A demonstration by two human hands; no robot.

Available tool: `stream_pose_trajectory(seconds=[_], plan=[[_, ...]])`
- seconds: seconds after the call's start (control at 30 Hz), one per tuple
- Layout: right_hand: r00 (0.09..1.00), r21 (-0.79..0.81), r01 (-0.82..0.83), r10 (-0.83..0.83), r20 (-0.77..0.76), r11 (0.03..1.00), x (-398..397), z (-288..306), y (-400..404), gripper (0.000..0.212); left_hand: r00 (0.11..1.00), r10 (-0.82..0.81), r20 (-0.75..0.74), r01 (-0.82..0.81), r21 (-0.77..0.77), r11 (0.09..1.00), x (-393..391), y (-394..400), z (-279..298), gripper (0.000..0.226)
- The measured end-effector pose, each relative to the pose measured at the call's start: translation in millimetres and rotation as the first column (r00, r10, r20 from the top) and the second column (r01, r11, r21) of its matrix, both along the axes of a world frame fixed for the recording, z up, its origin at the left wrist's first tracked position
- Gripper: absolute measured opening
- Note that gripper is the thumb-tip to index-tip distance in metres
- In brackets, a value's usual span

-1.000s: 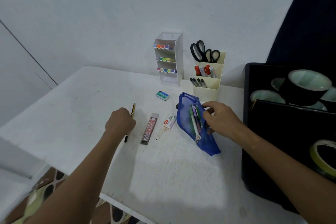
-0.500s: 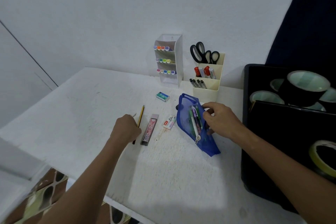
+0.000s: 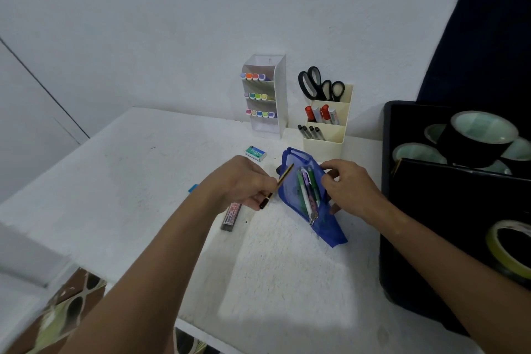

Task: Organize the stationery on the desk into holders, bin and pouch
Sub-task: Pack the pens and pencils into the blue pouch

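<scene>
While both hands work over the white desk (image 3: 143, 169), the scene reads as follows.

Left hand: the left hand (image 3: 241, 181) pinches a yellow-and-black pencil (image 3: 278, 184) in curled fingers, with the pencil slanting up and away so that its far end lies over the pouch's open edge.

Right hand: the right hand (image 3: 349, 185) grips the far side of the blue pouch (image 3: 310, 195), fingers curled over its rim and thumb lower down on the fabric.

Pouch: it lies on the desk between the two hands, its opening facing up, with green, white and purple pens (image 3: 307, 190) inside and a zip pull (image 3: 313, 217) hanging at the near end of the opening.

Lead case: a dark narrow lead case (image 3: 230, 217) lies flat on the desk just below the left hand, partly hidden by the wrist.

Staple box: a small green box (image 3: 255, 153) sits on the desk just beyond the left hand.

White holder: a tall white rack (image 3: 280, 95) stands beyond both hands against the wall, holding three rows of colour-capped markers (image 3: 257, 96).

Cream holder: a cream holder (image 3: 324, 138) stands beyond the right hand, close behind the pouch, with black scissors (image 3: 310, 83), red-capped markers and dark pens.

Bin: a black bin (image 3: 386, 152) sits to the right of the right hand, holding rolls of tape (image 3: 482, 138).
</scene>
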State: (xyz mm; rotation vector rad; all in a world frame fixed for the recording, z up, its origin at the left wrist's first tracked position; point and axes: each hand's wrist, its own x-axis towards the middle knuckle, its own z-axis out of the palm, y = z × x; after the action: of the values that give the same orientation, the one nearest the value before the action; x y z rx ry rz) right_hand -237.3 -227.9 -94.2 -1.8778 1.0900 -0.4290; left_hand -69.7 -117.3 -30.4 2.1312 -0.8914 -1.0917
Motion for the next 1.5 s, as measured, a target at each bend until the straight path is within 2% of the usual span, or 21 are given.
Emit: stream_pose_trajectory(seconds=[0.2, 0.4, 0.53, 0.73, 0.83, 1.0, 1.23, 1.5], plan=[[1.000, -0.001, 0.007, -0.007, 0.019, 1.000, 0, 0, 0, 0.028, 0.998, 0.001, -0.061, -0.002, -0.012, 1.000, -25, -26, -26, 0.017], [1.000, -0.054, 0.013, -0.013, 0.001, 0.998, 0, -1, -1, 0.030, 0.993, -0.051, 0.108, 0.058, -0.063, 0.996, -48, -52, -48, 0.018], [1.000, -0.066, 0.012, -0.012, 0.010, 0.998, 0, -2, -1, 0.030, 0.986, -0.109, 0.126, 0.116, -0.054, 0.992, -49, -53, -53, 0.020], [0.999, -0.077, 0.025, -0.023, 0.028, 0.997, 0, -3, -1, 0.028, 0.988, -0.021, 0.152, 0.033, -0.080, 0.996, -21, -43, -52, 0.017], [0.999, -0.100, 0.044, -0.042, 0.024, 0.994, 0, -4, -2, 0.028, 0.971, 0.031, 0.236, -0.010, -0.091, 0.996, 1, -40, -53, 0.018], [0.996, -0.132, 0.091, -0.089, 0.021, 0.987, 0, -3, -2, 0.026, 0.876, 0.090, 0.474, -0.107, 0.009, 0.994, 34, -28, -57, 0.031], [0.996, -0.148, 0.092, -0.090, 0.017, 0.985, 0, -3, -2, 0.025, 0.846, 0.034, 0.533, -0.171, 0.210, 0.963, 51, -8, -81, 0.043], [0.996, -0.168, 0.085, -0.085, 0.003, 0.982, 0, -2, -2, 0.025, 0.817, 0.037, 0.576, -0.224, 0.257, 0.940, 45, -1, -93, 0.034]])
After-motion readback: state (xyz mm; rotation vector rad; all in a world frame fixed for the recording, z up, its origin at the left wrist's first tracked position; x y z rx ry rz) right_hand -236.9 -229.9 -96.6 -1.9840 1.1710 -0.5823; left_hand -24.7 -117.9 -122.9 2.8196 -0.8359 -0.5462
